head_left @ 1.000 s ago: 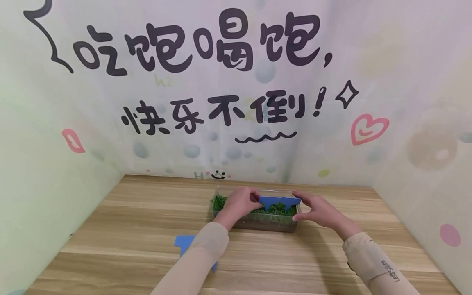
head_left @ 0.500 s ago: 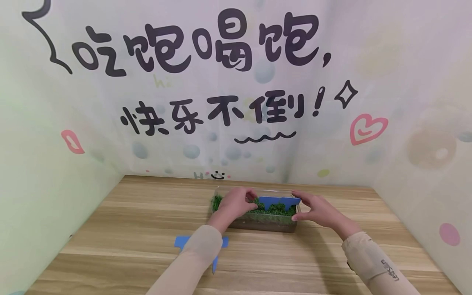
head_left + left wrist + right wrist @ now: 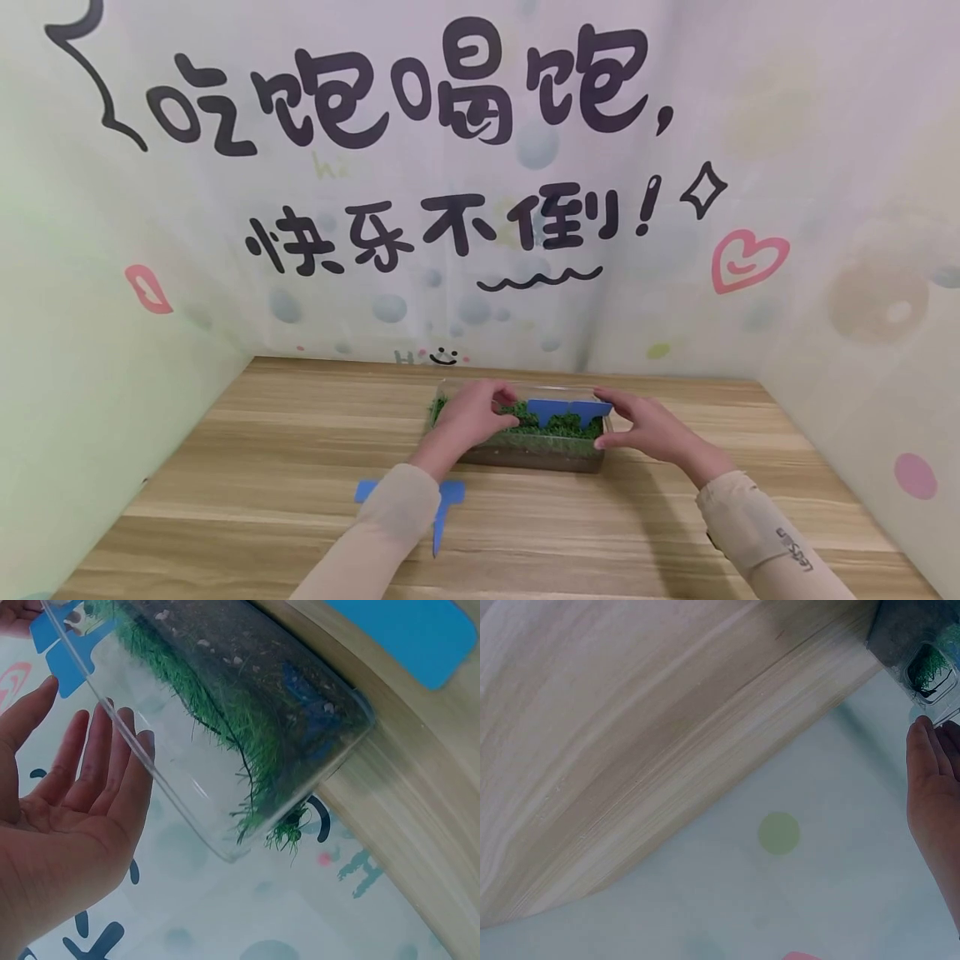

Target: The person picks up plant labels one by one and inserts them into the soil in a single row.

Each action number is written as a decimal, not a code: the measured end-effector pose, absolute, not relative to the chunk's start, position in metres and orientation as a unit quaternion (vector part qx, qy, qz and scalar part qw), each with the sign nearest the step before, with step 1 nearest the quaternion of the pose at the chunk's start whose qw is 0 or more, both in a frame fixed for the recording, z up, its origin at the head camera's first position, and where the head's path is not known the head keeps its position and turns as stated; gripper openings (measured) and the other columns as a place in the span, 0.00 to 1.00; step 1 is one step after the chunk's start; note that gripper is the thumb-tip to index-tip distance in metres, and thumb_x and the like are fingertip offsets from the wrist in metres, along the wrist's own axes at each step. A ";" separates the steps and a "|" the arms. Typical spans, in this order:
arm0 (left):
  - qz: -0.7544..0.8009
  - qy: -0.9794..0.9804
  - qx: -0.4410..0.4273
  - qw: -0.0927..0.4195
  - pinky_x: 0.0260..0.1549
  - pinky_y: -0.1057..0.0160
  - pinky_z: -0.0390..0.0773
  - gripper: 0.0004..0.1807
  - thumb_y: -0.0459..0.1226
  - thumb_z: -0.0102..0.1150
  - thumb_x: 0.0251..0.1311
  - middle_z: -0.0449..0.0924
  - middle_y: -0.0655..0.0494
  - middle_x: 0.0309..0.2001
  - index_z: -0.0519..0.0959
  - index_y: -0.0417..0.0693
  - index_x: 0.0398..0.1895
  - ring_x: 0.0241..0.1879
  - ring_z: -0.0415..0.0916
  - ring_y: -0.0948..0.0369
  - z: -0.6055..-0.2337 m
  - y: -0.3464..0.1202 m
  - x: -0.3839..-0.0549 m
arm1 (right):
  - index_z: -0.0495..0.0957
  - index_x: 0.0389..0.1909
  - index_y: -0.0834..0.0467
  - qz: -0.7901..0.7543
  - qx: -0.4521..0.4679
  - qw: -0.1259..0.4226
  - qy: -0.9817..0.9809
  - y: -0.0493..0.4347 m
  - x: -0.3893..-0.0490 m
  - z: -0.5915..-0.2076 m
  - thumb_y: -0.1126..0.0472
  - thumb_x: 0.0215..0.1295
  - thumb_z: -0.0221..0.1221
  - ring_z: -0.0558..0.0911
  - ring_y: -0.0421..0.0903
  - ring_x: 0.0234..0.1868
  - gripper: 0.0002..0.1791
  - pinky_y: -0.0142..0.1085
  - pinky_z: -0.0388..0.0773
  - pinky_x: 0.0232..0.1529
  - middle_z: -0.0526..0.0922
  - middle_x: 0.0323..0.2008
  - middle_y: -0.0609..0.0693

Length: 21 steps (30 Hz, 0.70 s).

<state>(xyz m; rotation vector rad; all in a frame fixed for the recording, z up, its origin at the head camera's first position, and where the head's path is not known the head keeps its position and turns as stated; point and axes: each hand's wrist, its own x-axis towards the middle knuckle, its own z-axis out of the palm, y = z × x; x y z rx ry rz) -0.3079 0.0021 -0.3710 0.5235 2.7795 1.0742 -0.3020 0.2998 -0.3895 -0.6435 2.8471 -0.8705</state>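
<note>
A clear plastic planter box (image 3: 525,457) holds dark soil and green grass (image 3: 562,422). Two blue T-shaped plant labels (image 3: 547,408) stand upright side by side in the grass toward its right end. My left hand (image 3: 471,414) is over the left part of the box, fingers relaxed and apart, nothing between them. In the left wrist view that hand (image 3: 90,795) is by the clear rim, palm showing. My right hand (image 3: 648,429) holds the box's right end, thumb at the near corner and fingers at the far one. Its fingers (image 3: 930,757) meet the rim in the right wrist view.
On the wooden table (image 3: 262,467), more blue label pieces lie in front of the box; one blue label (image 3: 448,500) shows its pointed stake, and my left sleeve (image 3: 397,508) hides part of them. A printed cloth backdrop (image 3: 360,325) rises behind and beside the table.
My left hand has drawn back to the left from the upright labels, its fingers spreading apart. More of the blue label on the table shows past the sleeve. The right hand stays put.
</note>
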 end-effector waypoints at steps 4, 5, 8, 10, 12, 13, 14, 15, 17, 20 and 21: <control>0.363 0.913 0.180 0.056 0.51 0.53 0.80 0.15 0.39 0.68 0.61 0.83 0.55 0.51 0.82 0.52 0.51 0.52 0.80 0.54 -0.368 -0.002 -0.303 | 0.60 0.73 0.66 -0.284 -0.212 0.045 0.934 0.300 -0.302 -0.390 0.47 0.59 0.69 0.69 0.70 0.68 0.48 0.57 0.71 0.65 0.64 0.72 0.68; 0.365 0.912 0.182 0.054 0.51 0.53 0.80 0.15 0.39 0.68 0.61 0.83 0.54 0.51 0.82 0.52 0.51 0.52 0.80 0.54 -0.368 -0.003 -0.302 | 0.61 0.73 0.66 -0.282 -0.213 0.044 0.934 0.299 -0.302 -0.390 0.47 0.59 0.69 0.69 0.70 0.68 0.48 0.57 0.71 0.64 0.64 0.72 0.68; 0.362 0.911 0.192 0.044 0.52 0.53 0.79 0.15 0.39 0.68 0.61 0.84 0.54 0.51 0.82 0.51 0.51 0.52 0.80 0.54 -0.366 -0.006 -0.299 | 0.61 0.73 0.66 -0.280 -0.216 0.041 0.935 0.299 -0.303 -0.390 0.47 0.59 0.69 0.69 0.71 0.68 0.48 0.57 0.71 0.64 0.65 0.71 0.68; 0.360 0.911 0.199 0.035 0.52 0.53 0.79 0.15 0.38 0.69 0.61 0.84 0.53 0.51 0.82 0.50 0.51 0.52 0.81 0.53 -0.365 -0.008 -0.296 | 0.61 0.73 0.67 -0.278 -0.220 0.040 0.934 0.299 -0.303 -0.389 0.47 0.59 0.69 0.70 0.71 0.67 0.47 0.57 0.72 0.64 0.65 0.71 0.69; 0.360 0.909 0.206 0.027 0.52 0.53 0.79 0.15 0.38 0.69 0.60 0.84 0.53 0.49 0.82 0.49 0.50 0.51 0.81 0.53 -0.364 -0.010 -0.294 | 0.61 0.73 0.67 -0.278 -0.221 0.040 0.934 0.299 -0.303 -0.389 0.48 0.59 0.69 0.70 0.71 0.67 0.47 0.57 0.72 0.64 0.65 0.71 0.69; 0.363 0.908 0.209 0.025 0.52 0.53 0.79 0.15 0.38 0.70 0.59 0.85 0.53 0.49 0.82 0.48 0.50 0.51 0.81 0.52 -0.364 -0.011 -0.292 | 0.61 0.73 0.67 -0.279 -0.222 0.040 0.934 0.299 -0.303 -0.389 0.48 0.59 0.69 0.70 0.71 0.67 0.47 0.57 0.72 0.64 0.65 0.71 0.69; 0.365 0.906 0.212 0.022 0.52 0.53 0.79 0.15 0.38 0.70 0.59 0.85 0.53 0.49 0.82 0.47 0.50 0.51 0.81 0.52 -0.364 -0.013 -0.291 | 0.61 0.73 0.67 -0.278 -0.223 0.040 0.933 0.299 -0.303 -0.389 0.48 0.59 0.69 0.70 0.71 0.67 0.47 0.57 0.72 0.64 0.65 0.71 0.69; 0.367 0.905 0.214 0.020 0.52 0.53 0.79 0.15 0.38 0.70 0.59 0.85 0.53 0.49 0.82 0.47 0.49 0.51 0.81 0.52 -0.363 -0.014 -0.289 | 0.61 0.73 0.67 -0.279 -0.223 0.040 0.933 0.299 -0.303 -0.389 0.48 0.59 0.69 0.70 0.71 0.67 0.47 0.57 0.72 0.64 0.65 0.71 0.69; 0.372 0.902 0.217 0.017 0.53 0.53 0.79 0.15 0.38 0.70 0.59 0.85 0.52 0.49 0.82 0.47 0.49 0.52 0.81 0.52 -0.362 -0.016 -0.286 | 0.61 0.73 0.67 -0.280 -0.223 0.041 0.933 0.300 -0.304 -0.389 0.48 0.59 0.69 0.70 0.71 0.67 0.47 0.57 0.72 0.64 0.65 0.71 0.69; 0.374 0.901 0.220 0.017 0.53 0.53 0.79 0.15 0.37 0.70 0.59 0.85 0.52 0.50 0.82 0.47 0.49 0.52 0.81 0.53 -0.361 -0.021 -0.282 | 0.61 0.73 0.68 -0.283 -0.223 0.044 0.932 0.300 -0.304 -0.389 0.48 0.59 0.69 0.69 0.71 0.67 0.47 0.58 0.71 0.64 0.65 0.71 0.69; 0.374 0.901 0.219 0.019 0.53 0.53 0.79 0.15 0.37 0.70 0.59 0.85 0.51 0.50 0.82 0.47 0.49 0.52 0.81 0.52 -0.360 -0.022 -0.281 | 0.61 0.73 0.67 -0.283 -0.223 0.045 0.932 0.299 -0.304 -0.388 0.48 0.59 0.69 0.69 0.71 0.67 0.47 0.58 0.71 0.64 0.64 0.71 0.69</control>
